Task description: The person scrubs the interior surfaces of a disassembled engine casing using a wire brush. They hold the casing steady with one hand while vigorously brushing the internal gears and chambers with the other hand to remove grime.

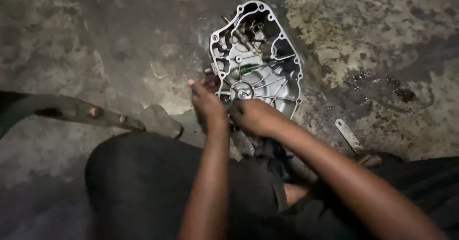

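A silver metal engine cover (267, 63) lies inner side up on the stained concrete floor, with ribs, bolt holes and small shafts inside it. My left hand (206, 103) rests against its lower left rim, fingers curled on the edge. At the cover's lower edge, by a round bearing seat (244, 92), sits my right hand (253, 116), fingers closed; what they pinch is hidden. Both forearms reach out over my dark trousers.
A flat metal strip (348, 135) lies on the floor to the right. A dark curved pipe-like part (71, 110) stretches in from the left. Oil stains mark the floor (382, 84) right of the cover. My knee in dark cloth (143, 182) fills the foreground.
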